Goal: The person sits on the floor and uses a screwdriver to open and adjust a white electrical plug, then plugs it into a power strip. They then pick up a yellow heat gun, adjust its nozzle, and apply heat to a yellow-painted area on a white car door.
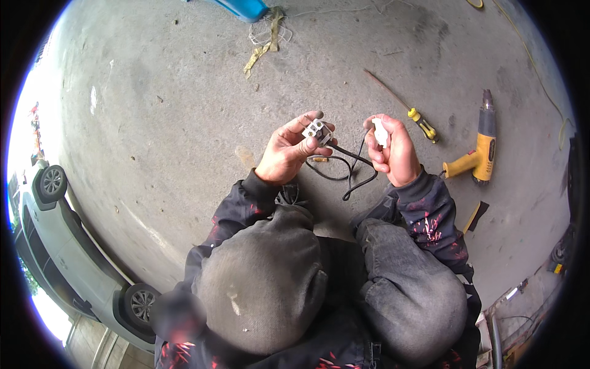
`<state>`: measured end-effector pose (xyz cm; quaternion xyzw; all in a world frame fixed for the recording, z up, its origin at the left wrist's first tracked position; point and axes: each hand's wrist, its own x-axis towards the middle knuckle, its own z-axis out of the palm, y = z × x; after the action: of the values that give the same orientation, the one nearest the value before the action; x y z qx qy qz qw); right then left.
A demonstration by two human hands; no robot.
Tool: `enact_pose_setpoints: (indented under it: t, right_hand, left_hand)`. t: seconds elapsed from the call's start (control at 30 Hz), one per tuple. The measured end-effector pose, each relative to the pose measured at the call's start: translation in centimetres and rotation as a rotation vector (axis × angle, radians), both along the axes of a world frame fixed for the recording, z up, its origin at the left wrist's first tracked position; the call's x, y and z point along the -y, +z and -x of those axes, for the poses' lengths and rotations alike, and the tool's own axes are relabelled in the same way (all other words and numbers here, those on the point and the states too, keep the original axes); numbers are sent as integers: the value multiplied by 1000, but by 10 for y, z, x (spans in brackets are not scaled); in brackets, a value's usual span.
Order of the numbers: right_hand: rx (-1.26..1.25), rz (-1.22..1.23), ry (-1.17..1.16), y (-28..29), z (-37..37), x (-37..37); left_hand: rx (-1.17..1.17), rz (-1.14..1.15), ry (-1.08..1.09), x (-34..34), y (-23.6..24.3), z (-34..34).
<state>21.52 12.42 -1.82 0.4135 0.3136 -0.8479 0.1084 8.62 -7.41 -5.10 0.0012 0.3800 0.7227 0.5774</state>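
Note:
My left hand (278,155) pinches an opened white electrical fitting (314,129) between thumb and fingers; metal parts show inside it. From its right side a black cable (348,152) runs toward my other hand, and more of it loops below. Closed around a small white plastic piece (381,133), perhaps the fitting's cover, is my right hand (402,154). The two hands are apart, raised in front of my knees. Beyond my right hand lies a long screwdriver (421,125) with a yellow and black handle.
On the concrete floor (184,123) to the right rest a yellow heat gun (484,147) and a flat tool (476,216) with a dark end. A blue object (243,8) and a tape strip (263,49) lie at the far side. A car (74,246) stands left.

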Motion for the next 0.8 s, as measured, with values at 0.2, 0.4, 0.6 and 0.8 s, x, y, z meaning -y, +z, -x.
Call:
enact_pose_setpoints:
  t: [0.2, 0.4, 0.6, 0.8]
  right_hand:
    - [-109, -564, 264, 11, 7, 7]
    - [-190, -328, 77, 4, 6, 8]
    - [-268, 6, 71, 1, 2, 1]
    - [-352, -5, 45, 1, 3, 4]
  left_hand:
    - [-79, 82, -49, -9, -3, -9]
    - [-168, 125, -78, -17, 0, -11]
    - [-209, 47, -49, -30, 11, -14]
    - [-274, 59, -56, -35, 18, -15]
